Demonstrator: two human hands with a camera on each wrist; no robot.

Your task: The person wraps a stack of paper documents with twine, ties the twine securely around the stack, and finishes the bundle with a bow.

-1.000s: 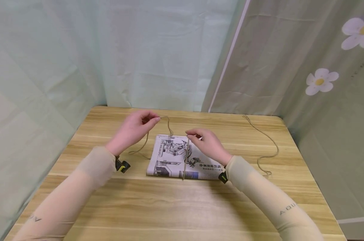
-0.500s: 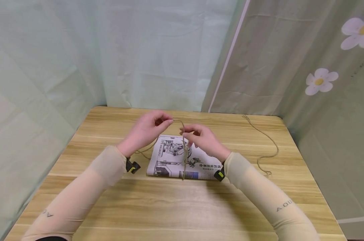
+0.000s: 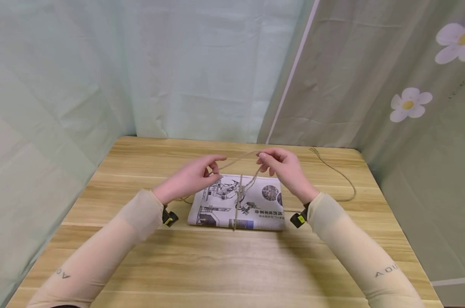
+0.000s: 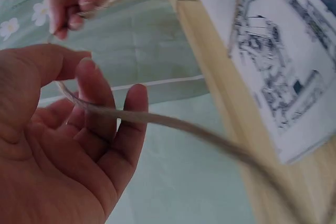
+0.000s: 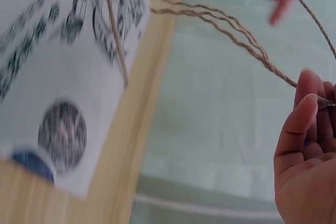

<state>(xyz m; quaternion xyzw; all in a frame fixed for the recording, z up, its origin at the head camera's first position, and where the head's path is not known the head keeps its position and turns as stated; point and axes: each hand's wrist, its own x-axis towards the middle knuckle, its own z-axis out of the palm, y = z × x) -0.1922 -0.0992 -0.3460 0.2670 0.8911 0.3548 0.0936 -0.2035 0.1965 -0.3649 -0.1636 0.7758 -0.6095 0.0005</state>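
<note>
A folded newspaper (image 3: 213, 201) lies on the table, with brown twine (image 3: 238, 159) running across it from back to front. My right hand (image 3: 288, 169) is raised over its back right corner, pinching the twine between thumb and fingers. Two strands slope from those fingers down to the middle of the paper. Left of it, my left hand (image 3: 192, 175) hovers by the back left corner, thumb and index finger apart. In the left wrist view the twine (image 4: 184, 126) passes loosely over the relaxed fingers (image 4: 134, 103).
The wooden table (image 3: 159, 265) carries another length of twine (image 3: 345, 177) on the right, frayed at its far end. More twine lies at the newspaper's left edge, partly behind my left hand. A pale curtain (image 3: 201, 85) hangs along the table's back edge.
My right hand has taken hold of the twine and moved right with it, drawing it over the newspaper. The left hand first moved right, then sank slightly as its fingers spread.
</note>
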